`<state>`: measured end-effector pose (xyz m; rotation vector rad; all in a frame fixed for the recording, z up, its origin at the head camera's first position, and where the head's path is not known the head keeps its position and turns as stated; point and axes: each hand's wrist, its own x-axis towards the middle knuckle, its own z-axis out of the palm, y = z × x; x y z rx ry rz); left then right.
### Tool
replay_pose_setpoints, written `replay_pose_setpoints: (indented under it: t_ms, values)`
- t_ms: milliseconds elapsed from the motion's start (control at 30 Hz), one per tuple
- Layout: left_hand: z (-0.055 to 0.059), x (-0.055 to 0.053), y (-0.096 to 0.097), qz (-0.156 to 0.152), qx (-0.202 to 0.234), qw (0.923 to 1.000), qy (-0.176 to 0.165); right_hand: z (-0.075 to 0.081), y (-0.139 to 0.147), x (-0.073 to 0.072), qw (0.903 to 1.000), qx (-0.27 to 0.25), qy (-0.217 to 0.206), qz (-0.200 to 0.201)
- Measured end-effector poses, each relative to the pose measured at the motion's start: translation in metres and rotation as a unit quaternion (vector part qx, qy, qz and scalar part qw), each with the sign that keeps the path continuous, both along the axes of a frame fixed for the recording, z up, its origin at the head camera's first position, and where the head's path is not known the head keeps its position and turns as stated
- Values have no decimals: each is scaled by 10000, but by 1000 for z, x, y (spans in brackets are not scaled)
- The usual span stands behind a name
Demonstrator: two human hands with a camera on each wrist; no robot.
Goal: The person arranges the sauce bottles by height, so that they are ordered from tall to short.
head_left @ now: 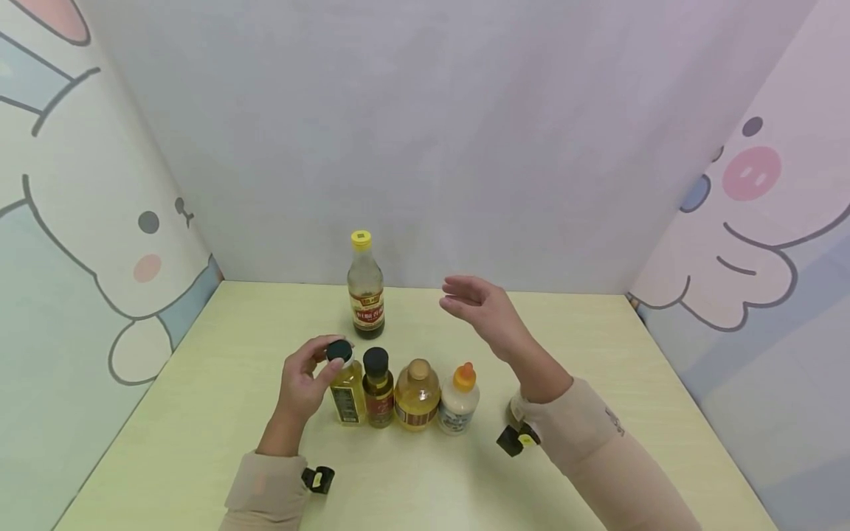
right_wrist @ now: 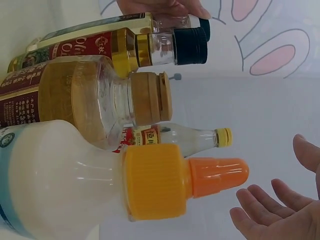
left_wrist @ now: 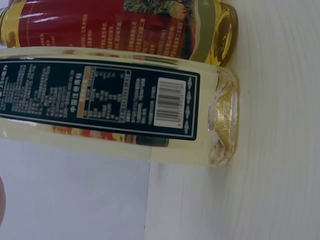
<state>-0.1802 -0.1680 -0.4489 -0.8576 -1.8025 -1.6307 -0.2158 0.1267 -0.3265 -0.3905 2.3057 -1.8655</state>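
Note:
My left hand (head_left: 304, 382) grips the top of a clear bottle with a dark green label (head_left: 347, 398), thumb and fingers round its black cap; pale yellow liquid shows inside. Right beside that bottle stands an olive oil bottle (head_left: 380, 404) with a red label and black cap. My right hand (head_left: 488, 313) is raised in the air with fingers extended and holds nothing. Below it is a white squeeze bottle (head_left: 458, 404) with an orange nozzle cap. Between this and the olive oil stands a round clear bottle (head_left: 418, 394) of amber liquid with a tan cap.
Behind the row, a tall bottle with a yellow cap (head_left: 366, 295) and red label stands upright on the pale wooden table (head_left: 199, 413). Another object (head_left: 513, 413) is mostly hidden under the right sleeve. A grey back wall (head_left: 425, 147) and cartoon-printed side walls border the table.

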Motion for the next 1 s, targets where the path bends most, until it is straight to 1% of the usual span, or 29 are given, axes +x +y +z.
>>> replay_pose_setpoints:
  t_ms: [200,367,667,1000]
  values:
    - [1,-1,1,-33,15,10000,18,-1,2,3,10000,-88,2,-9]
    - [1,0,0,-20,10,10000,-30,-2,3,5,9998,-168,-46,17]
    - [6,2,2,-34,28,10000,-85,-2,1,14,9994,-336,-35,118]
    - [2,1,1,-23,33,10000,-41,-4,-6,25,9990,-395,-165,145]
